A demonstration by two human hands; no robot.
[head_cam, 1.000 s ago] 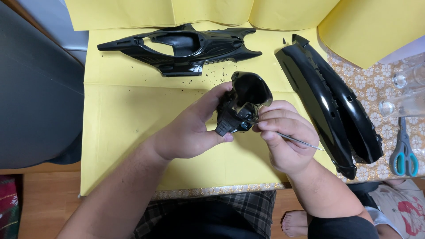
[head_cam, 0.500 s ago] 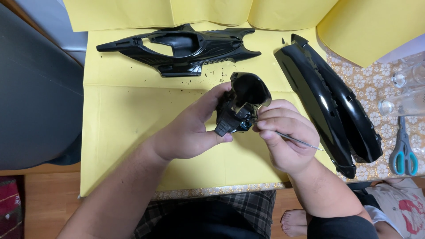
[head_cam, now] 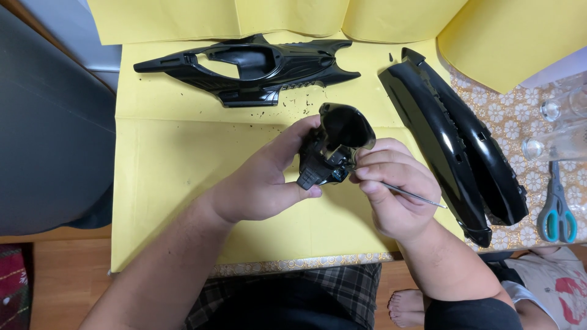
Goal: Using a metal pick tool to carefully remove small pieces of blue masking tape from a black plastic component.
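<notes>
The left hand (head_cam: 260, 186) grasps a small black plastic part (head_cam: 333, 143) from its left side: the thumb presses the lower end of the part, and the fingers wrap behind it. The part is held above the yellow sheet (head_cam: 177, 159), clear of the surface, roughly at the centre of the work area. Its upper end is a glossy, rounded shell; its lower end is a blocky, ribbed section.

The right hand (head_cam: 394, 189) is clenched around a thin metal tool (head_cam: 413, 195). The fingertips pinch the tool close to the part, and the bare shaft projects to the right past the hand. The working tip meets the lower right side of the part; the exact contact point is hidden by the fingers.

Beyond the part, a long black frame piece (head_cam: 251, 64) with open cut-outs lies flat across the far side of the sheet. Small dark specks are scattered on the sheet just in front of it. To the right, two long curved black panels (head_cam: 452, 140) lie side by side, reaching from the sheet onto a flower-patterned cloth (head_cam: 520, 122). A pair of scissors (head_cam: 556, 208) with teal and grey handles lies on that cloth, near the right edge.
</notes>
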